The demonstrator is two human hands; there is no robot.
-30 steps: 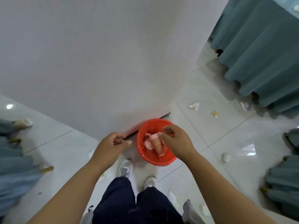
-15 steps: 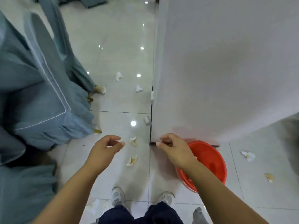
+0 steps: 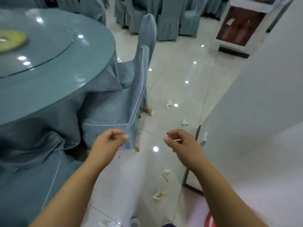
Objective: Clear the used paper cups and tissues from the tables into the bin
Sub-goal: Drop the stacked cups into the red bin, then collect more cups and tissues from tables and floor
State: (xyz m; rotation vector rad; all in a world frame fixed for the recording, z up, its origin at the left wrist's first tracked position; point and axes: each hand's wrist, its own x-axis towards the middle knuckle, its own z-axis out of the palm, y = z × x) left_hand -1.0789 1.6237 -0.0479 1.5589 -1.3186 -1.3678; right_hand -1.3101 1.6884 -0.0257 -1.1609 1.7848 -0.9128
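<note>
pale glossy floor tiles (image 3: 172,76) run between a round table (image 3: 49,89), draped in blue-grey cloth, on your left and a white wall (image 3: 262,95) on your right. a covered chair (image 3: 139,71) stands pushed against the table's edge, its seat corner just behind your left hand. more covered chairs (image 3: 168,18) line the far side of the room, and a white-framed cabinet (image 3: 237,27) stands past the far end of the wall. a yellow-green ring (image 3: 11,40) lies on the table's glass turntable.

your left hand (image 3: 109,141) and right hand (image 3: 180,143) are raised at mid-frame, apart from each other. the fingers of each are loosely curled, thumb near forefinger, and neither holds anything.

a paper cup (image 3: 150,110) lies on its side on the tiles beside the chair's far leg, ahead of both hands. a far tissue (image 3: 168,104) lies just beyond the cup, and a wall-side tissue (image 3: 185,122) lies near the wall's corner. nearer you, a third tissue (image 3: 166,173) and a stained tissue (image 3: 159,194) lie on the tiles left of your right forearm. a last tissue (image 3: 106,223) sits at the bottom edge by your shoe (image 3: 134,222). only a sliver of the red bin (image 3: 211,218) shows, at the bottom edge beside your right forearm, close to you and well behind both hands.
</note>
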